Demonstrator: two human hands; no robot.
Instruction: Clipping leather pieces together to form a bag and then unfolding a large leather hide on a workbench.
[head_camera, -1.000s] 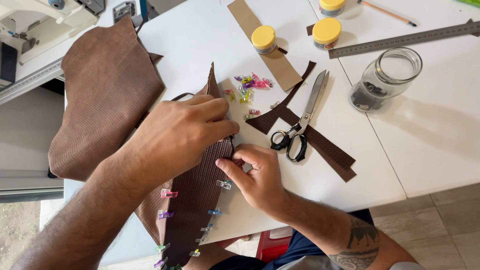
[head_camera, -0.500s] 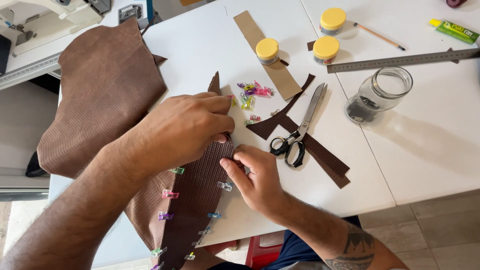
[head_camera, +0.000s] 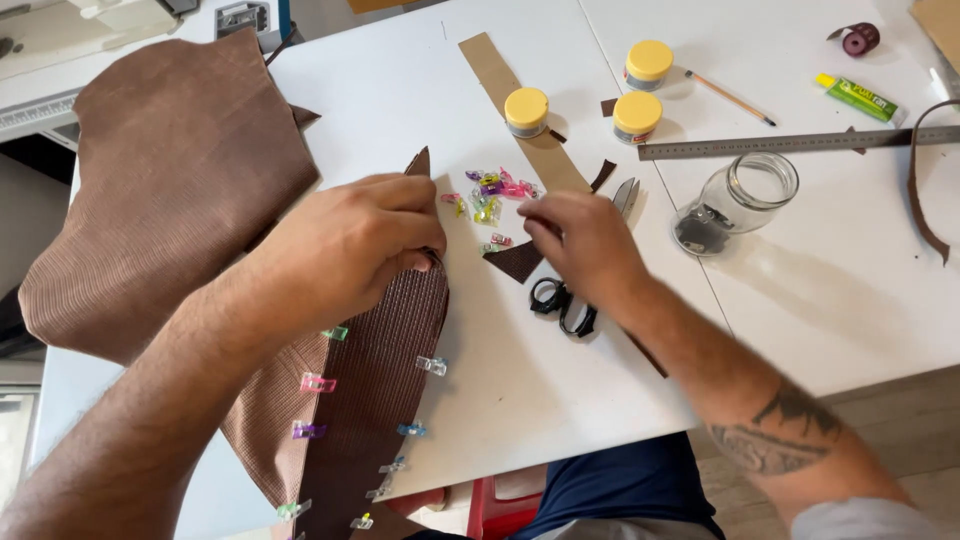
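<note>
**A:** Leather strip (head_camera: 375, 370) first: where does it lie from your view?

**B:** I see it running from the table's near edge up toward the middle, its point just past my left hand (head_camera: 345, 250). That hand is clenched down on its upper end, I'd judge to pin the layers flat while the edges get clipped. Small clips (head_camera: 432, 366) already sit along both sides.

**A:** And the right hand (head_camera: 575, 235)?

**B:** It hovers at the pile of coloured clips (head_camera: 490, 190), fingers curled and pinching; whether a clip is between them I cannot tell. It partly covers the scissors (head_camera: 565, 300) on the white table (head_camera: 560, 400).

**A:** Anything cut off?

**B:** The strip's lower end runs out of frame, and my left hand hides what its fingertips grip underneath.
</note>
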